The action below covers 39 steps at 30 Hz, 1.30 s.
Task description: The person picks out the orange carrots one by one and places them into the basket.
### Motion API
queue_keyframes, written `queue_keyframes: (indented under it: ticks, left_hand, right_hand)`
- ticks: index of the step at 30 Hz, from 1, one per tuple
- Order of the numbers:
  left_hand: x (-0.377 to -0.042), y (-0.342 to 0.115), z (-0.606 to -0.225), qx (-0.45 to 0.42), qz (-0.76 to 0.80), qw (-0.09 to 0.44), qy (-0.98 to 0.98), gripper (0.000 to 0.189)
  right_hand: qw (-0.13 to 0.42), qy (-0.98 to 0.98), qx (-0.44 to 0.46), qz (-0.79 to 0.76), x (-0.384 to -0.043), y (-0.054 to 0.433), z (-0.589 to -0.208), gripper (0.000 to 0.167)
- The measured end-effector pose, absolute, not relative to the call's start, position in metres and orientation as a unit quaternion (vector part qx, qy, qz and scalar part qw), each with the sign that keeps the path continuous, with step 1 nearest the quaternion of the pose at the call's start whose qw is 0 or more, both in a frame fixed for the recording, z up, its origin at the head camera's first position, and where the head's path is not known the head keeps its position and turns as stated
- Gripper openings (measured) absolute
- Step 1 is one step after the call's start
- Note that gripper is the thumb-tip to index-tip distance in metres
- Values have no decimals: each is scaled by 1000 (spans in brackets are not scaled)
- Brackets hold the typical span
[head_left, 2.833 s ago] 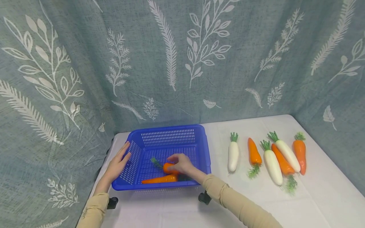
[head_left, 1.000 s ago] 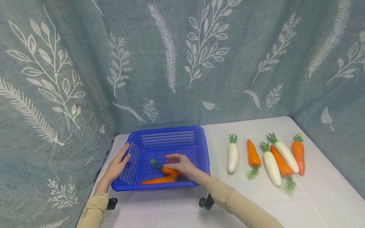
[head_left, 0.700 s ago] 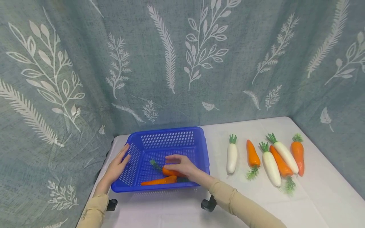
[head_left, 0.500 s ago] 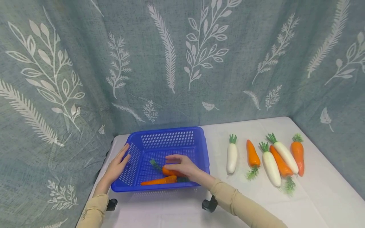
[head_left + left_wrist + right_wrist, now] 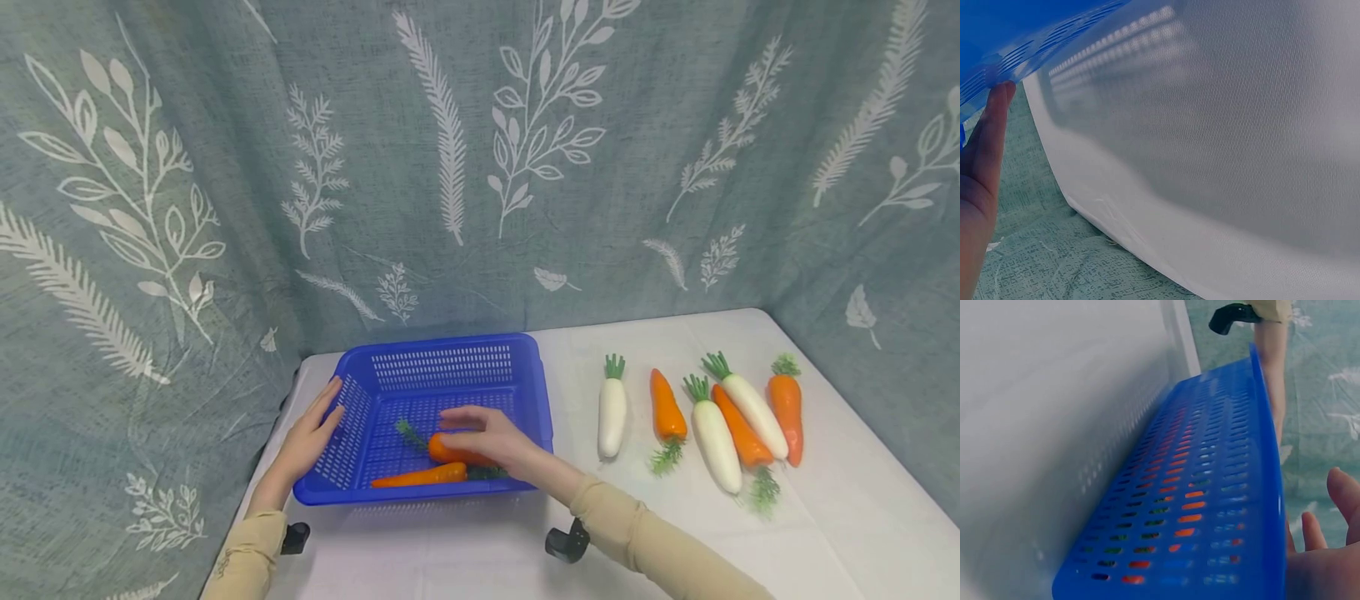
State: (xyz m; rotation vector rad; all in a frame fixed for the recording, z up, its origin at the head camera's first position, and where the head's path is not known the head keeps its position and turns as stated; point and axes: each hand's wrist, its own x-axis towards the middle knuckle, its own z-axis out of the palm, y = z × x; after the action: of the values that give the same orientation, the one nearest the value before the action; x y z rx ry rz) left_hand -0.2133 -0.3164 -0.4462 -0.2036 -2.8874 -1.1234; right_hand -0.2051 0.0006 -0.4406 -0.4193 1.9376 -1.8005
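Sleeves: beige, coming in from 5 and 7 o'clock.
Front carrot: in the basket along the near wall, tip toward 9 o'clock; at 7 o'clock from the right fingers, apart from them.
Rear carrot: just beyond, greens toward 10 o'clock; its body lies under the right thumb and fingers, contact unclear.
Right hand: fingers spread and gently bent, thumb apart, gripping nothing.
Left hand: fingers straight, touching the basket's wall at 9 o'clock.
Blue basket: around both carrots, on the white table.
Toward 3 o'clock from basket: lone radish, short carrot, then two radishes flanking a middle carrot, and an end carrot.
At 12 o'clock, farthest: leaf-patterned curtain.
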Motion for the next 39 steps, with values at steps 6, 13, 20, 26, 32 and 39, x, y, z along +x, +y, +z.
queue_keyframes:
  ticks: [6,13,20,26,32,39]
  left_hand:
    - [-214,-316,-446,-66,-361,22,-930,55]
    - [-214,-317,-446,-68,-362,22,-929,55]
    - [-215,-319,-447,-68,-363,22,-929,55]
    - [-215,-318,-447,-68,-365,22,-928,55]
    - [-215,-318,-448,-71,-367,24,-927,55]
    - [-216,-318,-450,-69,-367,23,-927,55]
  right_hand:
    - [221,715,-167,-642,-203,12,-436,46]
    - [220,715,-185,-637,-204,24,-433,48]
    - [202,717,-197,-638,-206,36,-428,48]
    - [188,723,-193,-636,-207,47,-425,49]
    - [170,725,-186,-641,-208,58,-428,51]
    - [149,729,-188,-641,-208,73,-434,51]
